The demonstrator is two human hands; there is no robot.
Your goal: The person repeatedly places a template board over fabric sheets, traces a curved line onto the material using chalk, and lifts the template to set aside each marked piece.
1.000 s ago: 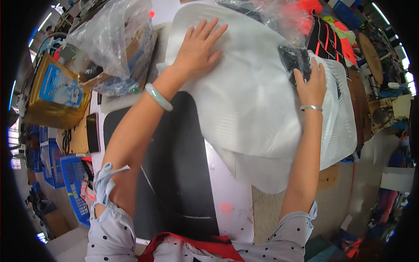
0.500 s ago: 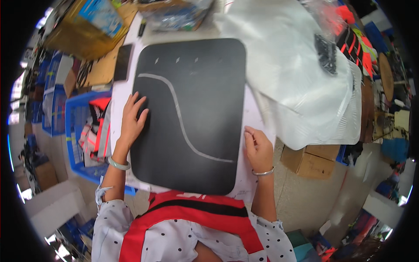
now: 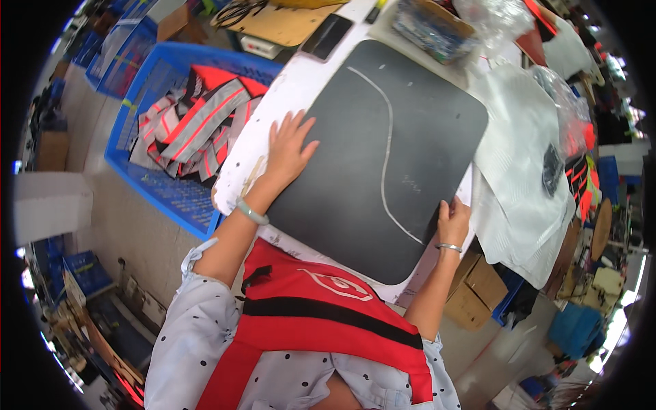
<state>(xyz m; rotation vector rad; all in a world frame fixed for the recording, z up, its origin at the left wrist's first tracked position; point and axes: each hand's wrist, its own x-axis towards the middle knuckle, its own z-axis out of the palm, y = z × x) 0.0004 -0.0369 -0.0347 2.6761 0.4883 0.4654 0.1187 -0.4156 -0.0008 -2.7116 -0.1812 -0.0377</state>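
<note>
The left hand (image 3: 288, 156) is loosely spread, its fingers along the left edge of a black mat (image 3: 362, 164), its thumb over the surface. The right hand (image 3: 452, 222) has its fingers curled in at the opposite edge; whether they pinch it, I cannot tell. The mat lies between the two sets of fingers, turned at a slant, and a pale line (image 3: 390, 130) runs over it in a long curve, its near end just beside the right fingers.

A bangle (image 3: 252, 211) sits behind the left fingers, at the wrist, and a bracelet (image 3: 449, 247) behind the right ones. Under the mat is a white table (image 3: 287, 89), bare just left of the left fingers. Farther left of them, a blue crate (image 3: 158, 188) holds grey and red strips (image 3: 205, 130). Ahead of the left fingertips lies a phone (image 3: 328, 37). To the right of the right fingers and ahead spreads a pale sheet (image 3: 509, 137); lower, to the right of the same fingers, stands a carton (image 3: 471, 290). Nearer the body than either hand is a red apron (image 3: 301, 283).
</note>
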